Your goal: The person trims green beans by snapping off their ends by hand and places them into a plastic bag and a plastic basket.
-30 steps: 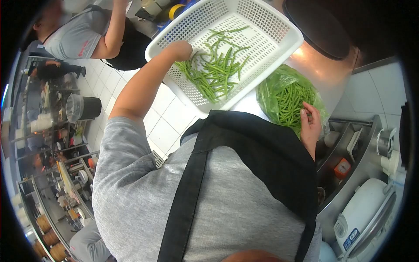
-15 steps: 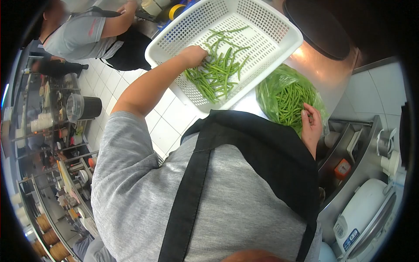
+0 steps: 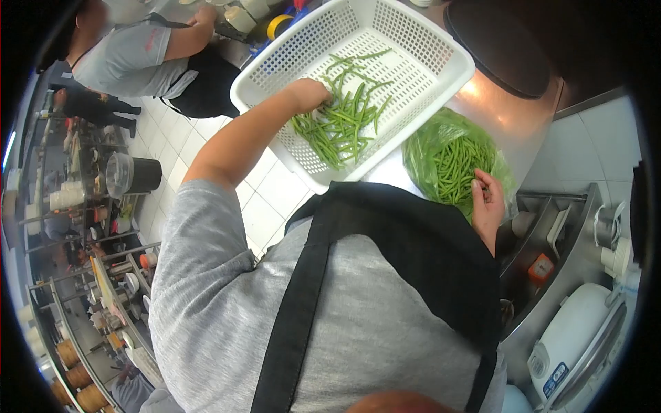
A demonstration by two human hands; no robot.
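Loose green beans [image 3: 351,124] lie in a white perforated plastic basket [image 3: 420,96]. My left hand [image 3: 311,95] reaches over its near left wall, closed among the beans; its fingertips are mostly hidden. To the right, a translucent green plastic bag [image 3: 421,146] lies open on the metal counter, full of more green beans [image 3: 463,165]. At the bag's right side is my right hand [image 3: 487,203], thumb and bent fingers brought close together against the beans. Whatever is between those fingers is too small to make out.
A round dark lid or tray [image 3: 499,48] lies on the metal counter [image 3: 530,124] behind the bag. A co-worker [image 3: 131,58] in a grey shirt stands at the upper left. Racks of kitchenware are at left; an orange dial device [image 3: 541,267] sits below right.
The basket has shifted slightly down in view. My left hand has moved a little up and right relative to the beans. My right hand has stayed by the bag, moving only slightly.
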